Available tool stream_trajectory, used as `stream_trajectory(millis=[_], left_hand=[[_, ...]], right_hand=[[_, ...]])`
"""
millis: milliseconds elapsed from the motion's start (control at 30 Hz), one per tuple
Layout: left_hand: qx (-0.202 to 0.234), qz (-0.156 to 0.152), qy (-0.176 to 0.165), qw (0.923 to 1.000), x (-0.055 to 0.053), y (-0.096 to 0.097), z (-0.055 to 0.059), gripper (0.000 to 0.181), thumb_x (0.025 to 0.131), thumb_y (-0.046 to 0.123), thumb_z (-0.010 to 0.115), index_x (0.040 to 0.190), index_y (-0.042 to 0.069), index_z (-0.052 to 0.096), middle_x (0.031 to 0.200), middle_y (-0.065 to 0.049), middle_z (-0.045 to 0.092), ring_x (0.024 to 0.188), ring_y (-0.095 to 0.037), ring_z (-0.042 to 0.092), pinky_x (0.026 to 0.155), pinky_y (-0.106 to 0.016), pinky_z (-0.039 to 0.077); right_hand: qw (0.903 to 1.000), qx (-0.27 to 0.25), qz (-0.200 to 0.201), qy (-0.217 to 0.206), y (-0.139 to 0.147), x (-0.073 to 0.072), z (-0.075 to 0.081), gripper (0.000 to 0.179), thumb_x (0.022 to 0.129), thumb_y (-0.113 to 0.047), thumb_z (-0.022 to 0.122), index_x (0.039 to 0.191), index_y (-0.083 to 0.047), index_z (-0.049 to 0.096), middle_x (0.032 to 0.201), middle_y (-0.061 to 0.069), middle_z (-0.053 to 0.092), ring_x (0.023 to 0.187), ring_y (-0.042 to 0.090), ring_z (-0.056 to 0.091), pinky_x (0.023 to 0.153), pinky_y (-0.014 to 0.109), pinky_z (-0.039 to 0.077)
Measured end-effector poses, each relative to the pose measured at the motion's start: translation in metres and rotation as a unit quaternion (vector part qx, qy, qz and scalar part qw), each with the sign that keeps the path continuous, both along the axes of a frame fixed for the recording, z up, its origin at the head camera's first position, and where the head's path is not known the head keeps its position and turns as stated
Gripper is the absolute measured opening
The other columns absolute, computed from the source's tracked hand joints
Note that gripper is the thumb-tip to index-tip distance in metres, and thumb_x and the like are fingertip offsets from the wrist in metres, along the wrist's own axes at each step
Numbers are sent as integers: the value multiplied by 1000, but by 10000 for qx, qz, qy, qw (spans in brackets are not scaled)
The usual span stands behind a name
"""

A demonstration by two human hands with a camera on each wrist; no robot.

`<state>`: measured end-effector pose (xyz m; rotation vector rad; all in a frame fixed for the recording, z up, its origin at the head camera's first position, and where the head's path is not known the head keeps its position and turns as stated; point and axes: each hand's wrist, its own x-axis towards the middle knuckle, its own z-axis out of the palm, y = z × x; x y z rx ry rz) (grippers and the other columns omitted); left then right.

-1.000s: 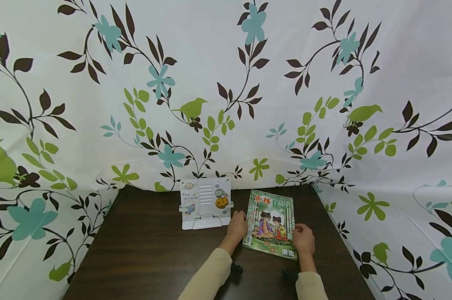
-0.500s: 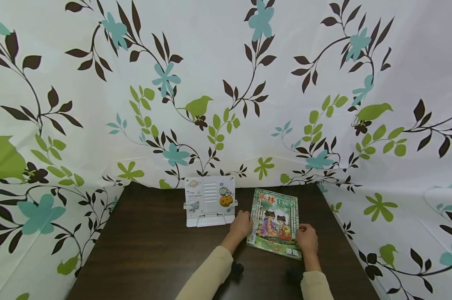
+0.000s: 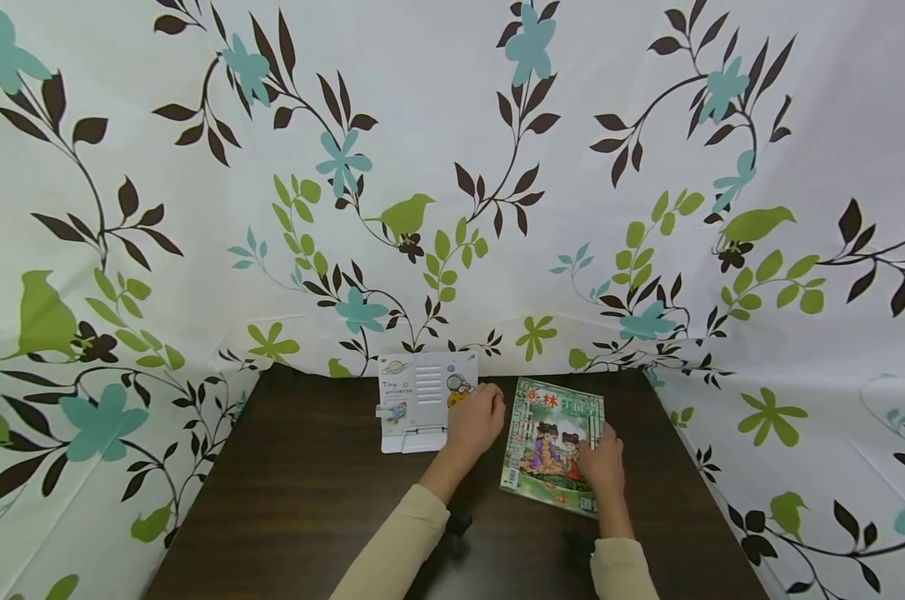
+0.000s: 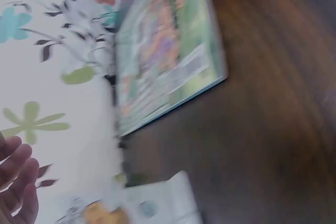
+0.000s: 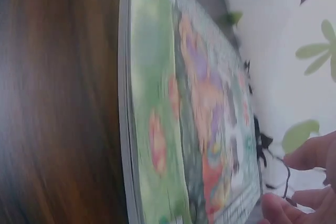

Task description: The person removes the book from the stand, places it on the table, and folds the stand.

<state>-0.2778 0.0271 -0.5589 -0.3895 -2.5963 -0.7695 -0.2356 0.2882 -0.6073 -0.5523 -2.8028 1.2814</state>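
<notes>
A magazine (image 3: 546, 446) with a green illustrated cover lies slightly turned on the table. Over its right edge is my right hand (image 3: 604, 465). In the right wrist view, that hand's thumb and fingers (image 5: 307, 166) are spread apart with nothing between them. My left hand (image 3: 477, 419) is raised off the magazine's left side and overlaps the right part of a white book stand (image 3: 415, 400) with cartoon planets. Loosely bent fingers of this hand (image 4: 20, 182) show empty in the left wrist view, and the stand (image 4: 157, 203) is below.
The dark wood table (image 3: 310, 500) runs up to a white floral cloth (image 3: 422, 275) behind and at both sides. Small dark objects sit at my left (image 3: 458, 523) and right (image 3: 578, 542) wrists.
My left hand has left the magazine's left edge and risen toward the book stand. My right hand has shifted up and inward over the magazine's right edge. The magazine stays flat.
</notes>
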Motion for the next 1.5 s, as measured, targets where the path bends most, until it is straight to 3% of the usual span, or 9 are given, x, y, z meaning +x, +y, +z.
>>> stream_trajectory(millis=[233,400,467,600,700,867,1033,1233,1500], left_hand=[[227,116,293,9992,-5,-32,40,21,109,23,57,104,17,76,97,3,76,56,-8,55,48,-26,43],[313,186,358,9987,-15,-55,53,22,110,22,55,105,16,76,101,1,77,59,-9,56,48,-26,43],[313,324,372,9983,-19,-65,55,21,109,23,56,105,16,76,101,0,78,62,-11,59,49,-28,46],[362,624,226,9971,-25,-84,60,21,109,24,57,108,16,76,104,-1,78,74,-19,69,56,-37,55],[392,710,98,9967,-29,-97,64,23,109,24,56,113,14,76,106,-3,78,82,-22,72,63,-41,59],[476,836,-92,9953,-35,-118,67,26,109,23,55,118,12,76,108,-6,75,85,-24,71,67,-44,60],[507,876,-189,9947,-39,-137,67,30,109,24,51,121,9,75,114,-12,74,98,-31,72,73,-49,61],[394,1155,-319,9920,-30,-158,60,25,106,21,58,118,9,76,113,-13,74,103,-34,71,77,-51,60],[327,1046,-314,9935,-31,-171,47,28,105,18,63,127,6,74,132,-17,74,123,-42,66,92,-60,57]], right_hand=[[9988,-262,137,390,-19,-13,4,75,109,-23,51,167,10,17,135,35,57,111,49,61,88,58,50],[9988,-370,75,313,-25,-19,2,72,110,-27,50,167,7,24,138,32,59,104,41,67,79,51,55],[9983,-498,143,254,-28,-20,0,68,110,-28,48,167,4,28,140,31,58,89,34,68,70,46,54],[9975,-487,362,364,-37,-21,-1,53,113,-28,44,160,-2,47,143,30,60,92,35,69,67,41,51],[9969,-299,498,536,-43,-21,1,46,114,-29,46,152,-4,58,143,27,63,113,38,68,75,41,53],[9922,-804,803,520,-52,-23,0,46,115,-29,48,150,-2,59,132,28,67,82,30,71,64,40,57],[9903,-763,989,604,-71,-22,-5,44,115,-26,48,146,2,62,120,26,71,61,20,54,57,35,51],[9917,-228,1041,723,-115,-16,-22,37,112,-25,54,137,-4,71,124,17,76,80,23,67,68,40,52],[9759,491,1779,1163,-156,-12,-25,32,107,-16,63,135,-6,73,128,17,75,108,39,72,89,61,56]])
